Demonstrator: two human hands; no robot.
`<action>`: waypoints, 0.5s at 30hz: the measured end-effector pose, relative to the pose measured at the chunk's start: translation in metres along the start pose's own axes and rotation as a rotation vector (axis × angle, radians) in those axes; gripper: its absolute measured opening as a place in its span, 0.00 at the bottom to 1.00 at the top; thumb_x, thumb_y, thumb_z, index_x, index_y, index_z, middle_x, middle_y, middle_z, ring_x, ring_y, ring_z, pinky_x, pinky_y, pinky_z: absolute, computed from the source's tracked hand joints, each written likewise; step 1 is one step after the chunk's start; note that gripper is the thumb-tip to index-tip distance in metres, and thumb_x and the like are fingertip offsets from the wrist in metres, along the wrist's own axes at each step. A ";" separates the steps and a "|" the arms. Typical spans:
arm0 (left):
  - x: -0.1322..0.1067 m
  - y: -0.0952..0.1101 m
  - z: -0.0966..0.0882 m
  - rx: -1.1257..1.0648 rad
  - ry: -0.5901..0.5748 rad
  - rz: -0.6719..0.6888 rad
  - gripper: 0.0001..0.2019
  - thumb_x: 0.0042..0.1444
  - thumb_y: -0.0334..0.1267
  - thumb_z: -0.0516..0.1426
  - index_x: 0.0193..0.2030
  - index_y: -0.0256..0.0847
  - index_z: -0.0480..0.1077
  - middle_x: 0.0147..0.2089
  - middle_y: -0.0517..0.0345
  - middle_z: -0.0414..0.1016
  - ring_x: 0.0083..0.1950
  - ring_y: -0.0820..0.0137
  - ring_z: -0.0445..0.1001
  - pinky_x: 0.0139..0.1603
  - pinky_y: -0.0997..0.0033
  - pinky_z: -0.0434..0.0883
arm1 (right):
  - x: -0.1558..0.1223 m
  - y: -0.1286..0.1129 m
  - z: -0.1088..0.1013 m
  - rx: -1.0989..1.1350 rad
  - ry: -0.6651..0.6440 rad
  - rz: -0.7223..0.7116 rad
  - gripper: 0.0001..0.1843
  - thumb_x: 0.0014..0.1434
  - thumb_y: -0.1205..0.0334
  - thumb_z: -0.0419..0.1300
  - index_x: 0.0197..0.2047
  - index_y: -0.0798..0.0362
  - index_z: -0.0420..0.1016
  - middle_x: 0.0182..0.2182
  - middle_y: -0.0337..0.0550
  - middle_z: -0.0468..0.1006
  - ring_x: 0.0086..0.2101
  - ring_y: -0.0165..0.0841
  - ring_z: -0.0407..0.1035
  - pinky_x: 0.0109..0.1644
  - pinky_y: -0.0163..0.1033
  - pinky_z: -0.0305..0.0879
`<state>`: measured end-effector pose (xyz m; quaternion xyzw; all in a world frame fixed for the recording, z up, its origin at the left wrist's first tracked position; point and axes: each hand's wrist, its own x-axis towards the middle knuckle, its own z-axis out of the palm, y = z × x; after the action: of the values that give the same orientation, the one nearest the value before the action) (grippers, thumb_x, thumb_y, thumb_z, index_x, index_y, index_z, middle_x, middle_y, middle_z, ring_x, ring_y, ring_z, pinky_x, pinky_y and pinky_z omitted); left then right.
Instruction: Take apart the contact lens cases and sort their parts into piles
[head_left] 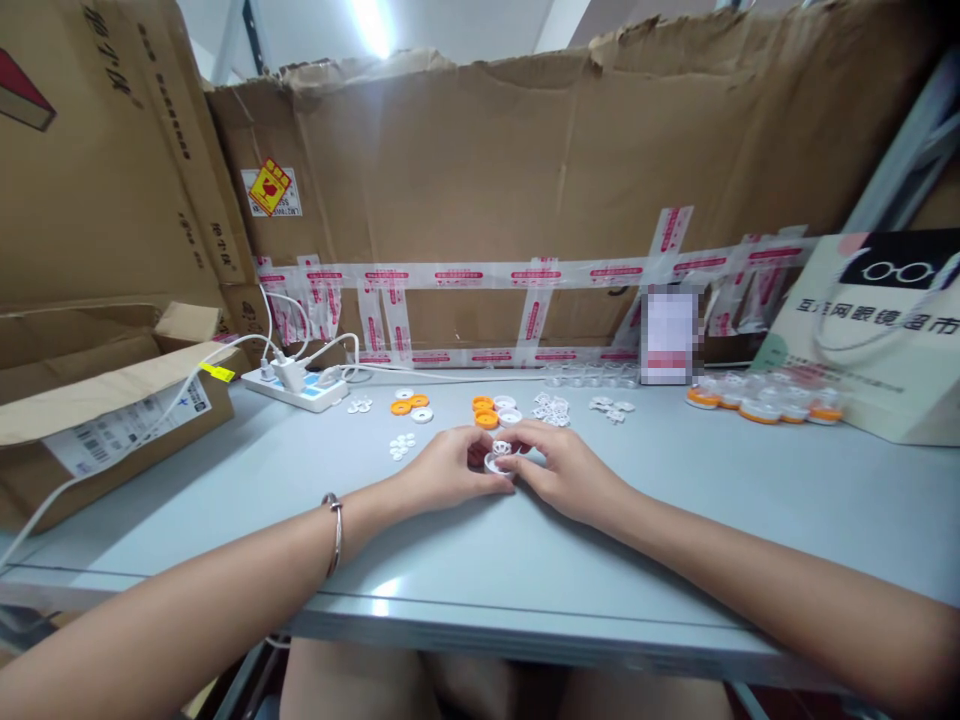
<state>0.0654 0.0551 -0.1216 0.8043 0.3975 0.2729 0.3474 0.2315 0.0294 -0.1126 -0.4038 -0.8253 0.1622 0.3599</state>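
Low over the middle of the table, my left hand (457, 465) curls its fingers and thumb around a round white plastic cup-like part (493, 466). My right hand (559, 468) comes in from the other side and pinches a small white piece with cut-outs (502, 447) at the top of that part. Whether the small piece sits inside the round one is hard to make out. Just behind my hands lie orange rings (486, 418) and white rings (508, 413), with a pile of small white cut-out pieces (551, 408) to their right.
More orange and white discs (411, 403) and tiny white caps (403, 445) lie at left. A power strip (296, 385) with cables stands behind them. An open carton (127, 420) is far left. Assembled orange-white discs (765, 400) and a paper bag (870, 340) stand at right. Large cardboard (465, 180) closes the back.
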 end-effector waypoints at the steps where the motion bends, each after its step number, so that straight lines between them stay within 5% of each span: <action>1: 0.000 -0.001 0.000 0.002 -0.003 0.004 0.16 0.41 0.42 0.61 0.35 0.35 0.67 0.30 0.60 0.68 0.31 0.73 0.67 0.33 0.74 0.65 | 0.000 0.000 0.000 -0.006 -0.002 -0.002 0.07 0.53 0.69 0.54 0.32 0.53 0.73 0.33 0.43 0.75 0.37 0.33 0.68 0.42 0.38 0.62; 15: 0.005 0.000 0.003 0.079 0.073 0.013 0.12 0.42 0.40 0.59 0.32 0.36 0.66 0.30 0.59 0.71 0.32 0.71 0.69 0.32 0.74 0.66 | 0.006 0.003 0.004 -0.068 0.033 0.040 0.08 0.53 0.70 0.52 0.32 0.54 0.72 0.32 0.44 0.74 0.34 0.33 0.67 0.40 0.39 0.62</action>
<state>0.0700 0.0587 -0.1225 0.8095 0.4149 0.2883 0.2990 0.2280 0.0359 -0.1147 -0.4350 -0.8160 0.1345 0.3562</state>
